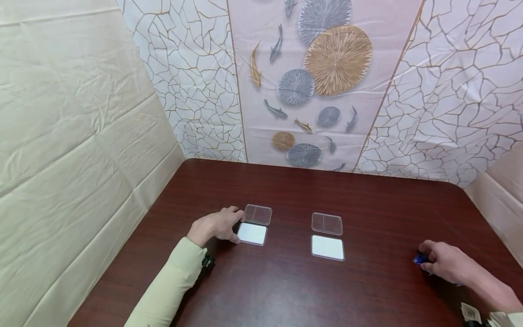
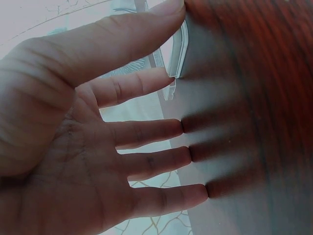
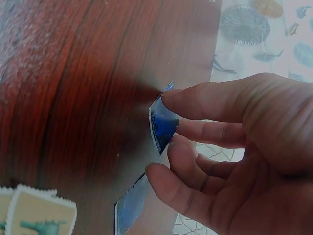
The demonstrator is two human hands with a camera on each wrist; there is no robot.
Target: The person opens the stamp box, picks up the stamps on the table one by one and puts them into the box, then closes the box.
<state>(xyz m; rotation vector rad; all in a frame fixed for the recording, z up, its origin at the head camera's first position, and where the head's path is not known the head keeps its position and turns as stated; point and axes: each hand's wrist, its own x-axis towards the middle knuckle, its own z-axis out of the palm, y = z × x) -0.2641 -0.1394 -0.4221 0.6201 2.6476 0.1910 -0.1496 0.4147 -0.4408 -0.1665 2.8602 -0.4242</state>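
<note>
My right hand (image 1: 447,262) pinches a blue postage stamp (image 3: 164,125) with a perforated edge, bent between thumb and fingers, at the right of the table. Under those fingertips in the right wrist view lies a second blue stamp (image 3: 132,203). On the left, my left hand (image 1: 218,225) rests with fingers extended beside a clear plastic case, whose white-filled half (image 1: 252,234) and transparent half (image 1: 258,214) lie flat. Its thumb reaches the white half's left edge, the forefinger the clear half. The left wrist view shows fingertips (image 2: 198,192) on the tabletop.
A similar clear case lies right of centre, with a white half (image 1: 328,247) nearer and a transparent half (image 1: 327,223) behind. Cream stamps with a green picture (image 3: 44,215) overlap near the right wrist. The dark wood table (image 1: 286,290) ends at a patterned cloth backdrop (image 1: 204,81).
</note>
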